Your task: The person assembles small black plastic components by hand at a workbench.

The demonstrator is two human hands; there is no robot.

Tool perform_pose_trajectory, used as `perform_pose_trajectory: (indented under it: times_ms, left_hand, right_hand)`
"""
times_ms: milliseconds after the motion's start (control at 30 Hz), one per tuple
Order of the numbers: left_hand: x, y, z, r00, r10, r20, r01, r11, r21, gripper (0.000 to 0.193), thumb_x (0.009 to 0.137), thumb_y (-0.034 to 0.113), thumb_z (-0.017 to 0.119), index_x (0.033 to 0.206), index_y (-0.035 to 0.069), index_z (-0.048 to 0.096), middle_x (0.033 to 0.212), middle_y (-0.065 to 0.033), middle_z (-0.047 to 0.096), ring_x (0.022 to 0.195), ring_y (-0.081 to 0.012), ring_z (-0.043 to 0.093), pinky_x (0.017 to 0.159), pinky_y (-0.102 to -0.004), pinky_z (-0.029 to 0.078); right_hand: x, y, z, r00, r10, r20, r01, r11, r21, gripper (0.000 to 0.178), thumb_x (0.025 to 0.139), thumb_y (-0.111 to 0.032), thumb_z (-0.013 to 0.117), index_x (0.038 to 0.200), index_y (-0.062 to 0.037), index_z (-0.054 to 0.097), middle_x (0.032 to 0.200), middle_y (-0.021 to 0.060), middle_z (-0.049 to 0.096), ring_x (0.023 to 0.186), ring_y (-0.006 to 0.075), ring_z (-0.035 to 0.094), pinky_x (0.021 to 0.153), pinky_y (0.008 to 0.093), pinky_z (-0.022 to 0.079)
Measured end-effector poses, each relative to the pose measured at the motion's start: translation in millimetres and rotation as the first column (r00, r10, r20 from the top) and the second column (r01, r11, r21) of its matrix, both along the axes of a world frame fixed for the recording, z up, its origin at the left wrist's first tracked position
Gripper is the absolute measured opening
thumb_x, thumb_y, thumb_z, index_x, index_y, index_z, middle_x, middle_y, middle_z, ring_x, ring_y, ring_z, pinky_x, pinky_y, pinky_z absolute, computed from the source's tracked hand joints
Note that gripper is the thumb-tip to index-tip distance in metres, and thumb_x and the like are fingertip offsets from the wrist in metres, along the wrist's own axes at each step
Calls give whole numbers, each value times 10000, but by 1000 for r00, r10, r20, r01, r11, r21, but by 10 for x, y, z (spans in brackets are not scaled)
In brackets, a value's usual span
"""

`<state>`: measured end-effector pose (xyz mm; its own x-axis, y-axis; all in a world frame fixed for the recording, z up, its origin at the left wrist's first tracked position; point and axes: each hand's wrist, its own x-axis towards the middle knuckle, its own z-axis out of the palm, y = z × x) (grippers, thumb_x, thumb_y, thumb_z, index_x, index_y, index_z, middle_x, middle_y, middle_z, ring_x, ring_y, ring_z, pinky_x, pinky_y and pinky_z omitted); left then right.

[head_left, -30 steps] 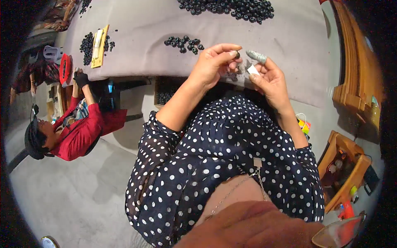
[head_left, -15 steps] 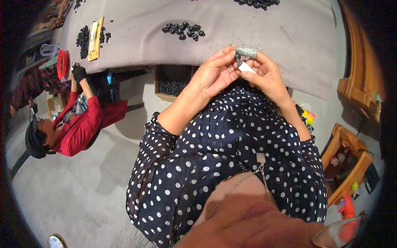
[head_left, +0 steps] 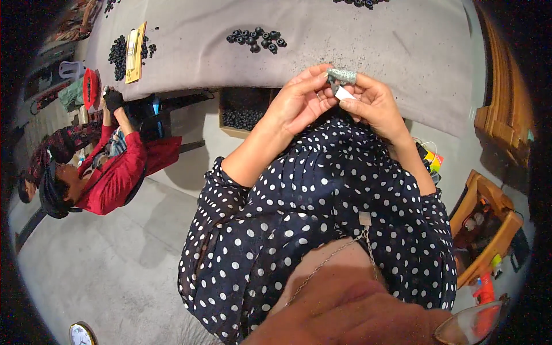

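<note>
Just over the near edge of the table, my two hands meet in front of my chest. My right hand (head_left: pixel 375 108) is closed on a small tool with a white handle (head_left: pixel 344 94) and a thin dark end. A speckled grey-green wrap (head_left: pixel 343 76) covers its index finger. My left hand (head_left: pixel 300 102) is closed in a pinch, its thumb and fingertips against a small dark piece (head_left: pixel 332 78) beside the tool's dark end. The fingers partly hide that piece. Farther left on the table lies a loose group of round black parts (head_left: pixel 256 39), each with a hole or ring.
Dark crumbs dot the grey tablecloth (head_left: pixel 190 54) beyond my hands. Under the table edge an open box (head_left: pixel 242 119) holds many small black parts. A yellow board (head_left: pixel 135 54) lies by a black pile at left, near a co-worker in red (head_left: pixel 118 178). Wooden furniture (head_left: pixel 489 224) stands at right.
The whole view has shifted slightly. My hands keep nearly the same pose, with the white-handled tool and the dark piece still between them. More dark crumbs show on the cloth.
</note>
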<state>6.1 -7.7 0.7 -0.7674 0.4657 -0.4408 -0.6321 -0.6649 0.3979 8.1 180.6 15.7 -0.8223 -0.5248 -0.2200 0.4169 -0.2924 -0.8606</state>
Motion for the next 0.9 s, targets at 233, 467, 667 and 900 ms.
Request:
perform_pose_trajectory:
  times_ms: [233,467,667,900]
  left_hand:
    - [11,0,3,1000,0,-31,-1,1000,-30,331,892,152,554,1189,25,483,1062,-84,581,923,-171,584,774,-292,518]
    - [44,66,59,996,94,8,-94,995,-30,281,880,63,548,1153,-2,522,952,-80,603,781,-143,581,763,-301,514]
    - [53,61,84,994,91,52,-90,996,-16,288,888,71,539,1166,-6,524,919,-69,601,754,-126,571,762,-299,506]
    - [46,58,85,996,81,27,-80,995,-54,312,891,80,540,1190,-7,513,910,-67,599,751,-119,569,751,-293,506]
  right_hand:
    - [10,-9,-38,1000,25,11,-24,999,-37,447,843,-122,618,1250,0,480,905,-5,611,627,-11,469,481,129,362]
    - [33,-29,-105,996,3,86,4,997,-76,385,837,-104,619,1194,4,525,875,2,627,547,-8,450,439,128,342]
    - [24,-43,-92,991,-8,131,25,992,-127,359,824,-94,632,1161,2,554,895,13,645,553,-14,460,431,121,332]
    - [13,-34,-77,994,7,107,3,996,-89,361,825,-90,629,1164,12,553,921,25,654,560,-16,457,436,122,329]
